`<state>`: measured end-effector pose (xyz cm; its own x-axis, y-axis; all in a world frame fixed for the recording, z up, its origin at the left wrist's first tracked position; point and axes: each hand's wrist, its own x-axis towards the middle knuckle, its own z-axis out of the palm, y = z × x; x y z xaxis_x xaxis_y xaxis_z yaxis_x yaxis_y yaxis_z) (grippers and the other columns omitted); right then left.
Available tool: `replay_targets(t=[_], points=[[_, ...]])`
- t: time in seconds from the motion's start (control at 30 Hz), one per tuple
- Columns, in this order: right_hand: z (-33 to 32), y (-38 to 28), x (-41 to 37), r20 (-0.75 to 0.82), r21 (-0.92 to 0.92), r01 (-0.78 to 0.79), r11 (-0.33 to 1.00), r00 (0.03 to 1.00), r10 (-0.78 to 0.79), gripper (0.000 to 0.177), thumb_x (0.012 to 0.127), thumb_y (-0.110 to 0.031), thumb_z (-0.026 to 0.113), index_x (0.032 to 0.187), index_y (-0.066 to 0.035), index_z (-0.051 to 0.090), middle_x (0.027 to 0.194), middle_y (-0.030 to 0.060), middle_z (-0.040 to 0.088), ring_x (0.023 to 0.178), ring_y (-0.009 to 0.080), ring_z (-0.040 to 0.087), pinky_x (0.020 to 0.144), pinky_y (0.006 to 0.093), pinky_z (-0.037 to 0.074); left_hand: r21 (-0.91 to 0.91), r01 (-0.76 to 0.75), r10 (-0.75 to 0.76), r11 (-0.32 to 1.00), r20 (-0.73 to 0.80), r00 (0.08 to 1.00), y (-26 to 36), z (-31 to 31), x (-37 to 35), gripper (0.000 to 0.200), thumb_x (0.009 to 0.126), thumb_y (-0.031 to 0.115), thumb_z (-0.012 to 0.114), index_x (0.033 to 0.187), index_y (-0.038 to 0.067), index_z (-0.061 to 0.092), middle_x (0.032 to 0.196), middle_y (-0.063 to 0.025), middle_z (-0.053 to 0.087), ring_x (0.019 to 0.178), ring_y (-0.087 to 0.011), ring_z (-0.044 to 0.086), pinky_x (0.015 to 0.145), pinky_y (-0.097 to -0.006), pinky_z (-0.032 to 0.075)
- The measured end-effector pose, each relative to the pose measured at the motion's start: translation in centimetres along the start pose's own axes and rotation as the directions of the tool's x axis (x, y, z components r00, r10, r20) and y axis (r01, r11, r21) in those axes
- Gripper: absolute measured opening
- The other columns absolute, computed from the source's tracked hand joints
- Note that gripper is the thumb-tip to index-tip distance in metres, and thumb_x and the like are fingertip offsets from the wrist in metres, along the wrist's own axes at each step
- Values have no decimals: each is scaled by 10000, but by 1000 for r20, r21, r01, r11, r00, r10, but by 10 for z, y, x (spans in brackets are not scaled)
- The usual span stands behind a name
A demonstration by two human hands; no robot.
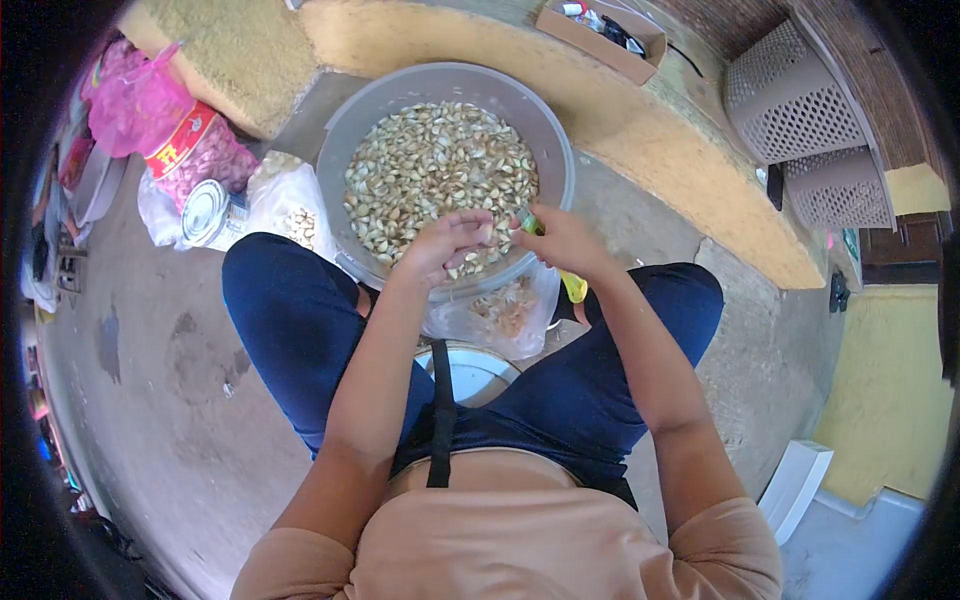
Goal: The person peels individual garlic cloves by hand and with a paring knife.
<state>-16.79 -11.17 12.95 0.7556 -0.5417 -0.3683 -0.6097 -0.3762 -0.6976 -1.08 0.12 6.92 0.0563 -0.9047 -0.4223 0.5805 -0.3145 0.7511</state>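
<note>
One pale garlic clove (487, 233), pinched in the left hand (447, 245) above the grey tub (450, 84); the right hand (556, 240) grips a green-handled tool (530, 225), probably a knife. Should the clove slip, the tool could nick the left hand. Counted: one tub, heaped cloves (440, 165) uncountable, one pink sack (160, 125), one tin (206, 212).

Over here it's a bare grey concrete floor (150, 450), blotched with dark stains (108, 345). A large round grey plastic tub (440, 84) sits on it, with a thin, clear plastic bag (537, 322) against its near side. To its left is a crumpled white plastic bag (270, 205); a silver metal can (204, 212) stands there too, on bag or floor, I can't tell. Beyond the tub, a low yellow-washed ledge (645, 165) carries an open brown cardboard box (598, 48).
</note>
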Motion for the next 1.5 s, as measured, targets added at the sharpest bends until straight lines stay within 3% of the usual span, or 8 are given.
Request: replay_targets(t=[0.1, 0.2, 0.3, 0.5, 0.7, 1.0, 1.3, 1.5], points=[[13, 5, 0, -24, 173, 51, 984, 999, -48, 429, 743, -336, 567, 908, 49, 474, 668, 191, 551, 628, 286, 548, 579, 368, 425, 14, -16, 16, 1000, -17, 1000, 4, 5, -3, 370, 739, 83, 604, 1072, 25, 451, 906, -48, 549, 758, -75, 570, 337, -119, 260], [12, -1, -7, 41, 207, -35, 978, 999, 27, 459, 761, -376, 553, 917, 47, 468, 681, 177, 552, 621, 263, 550, 569, 367, 421, -25, 3, -3, 1000, 6, 1000, 12, 11, -8, 374, 743, 81, 599, 1079, 24, 447, 908, -46, 544, 713, -64, 556, 338, -116, 262], [13, 1, -9, -55, 173, 93, 981, 995, -85, 484, 763, -399, 547, 939, 44, 463, 666, 143, 546, 595, 221, 549, 543, 353, 419, -30, -109, 110, 994, 22, 994, 19, 19, -16, 366, 740, 72, 600, 1070, 20, 449, 920, -53, 541, 724, -69, 560, 335, -117, 269], [0, -12, -14, 156, 196, -78, 977, 987, 47, 554, 752, -462, 541, 969, 45, 489, 800, 196, 570, 770, 255, 565, 667, 349, 430, -70, -129, 131, 989, 21, 991, 20, 16, -14, 345, 743, 52, 595, 1056, 22, 453, 925, -85, 548, 743, -110, 579, 328, -121, 279], [7, -14, -17, -5, 230, 58, 971, 998, -59, 627, 742, -500, 541, 1044, 47, 485, 890, 237, 562, 840, 294, 559, 721, 350, 425, -111, -138, 143, 984, 42, 989, 19, 15, -13, 257, 763, 43, 573, 1003, 18, 484, 852, -44, 546, 717, -95, 571, 328, -122, 270], [7, -20, -17, -168, 62, 220, 974, 964, -207, 500, 749, -461, 548, 814, 33, 496, 732, 235, 542, 702, 348, 547, 610, 382, 415, -122, -92, 95, 988, 22, 995, 18, 18, -11, 232, 769, 59, 573, 986, 10, 506, 827, -41, 560, 515, -2, 456, 323, -121, 249], [9, -18, -15, -255, -91, 268, 959, 925, -282, 388, 812, -367, 481, 779, 19, 483, 675, 216, 535, 691, 383, 527, 600, 429, 398, -83, -144, 144, 986, -1, 990, 16, 25, -11, 178, 764, 45, 577, 938, 33, 543, 776, -49, 581, 398, 3, 335, 330, -132, 221], [13, -18, -12, -289, -163, 218, 962, 922, -258, 376, 825, -351, 458, 755, 19, 476, 690, 225, 535, 694, 388, 525, 606, 445, 395, -112, -231, 210, 966, -176, 962, 7, 34, -6, 173, 764, 45, 579, 935, 33, 553, 784, -45, 587, 384, -2, 328, 328, -136, 215]])
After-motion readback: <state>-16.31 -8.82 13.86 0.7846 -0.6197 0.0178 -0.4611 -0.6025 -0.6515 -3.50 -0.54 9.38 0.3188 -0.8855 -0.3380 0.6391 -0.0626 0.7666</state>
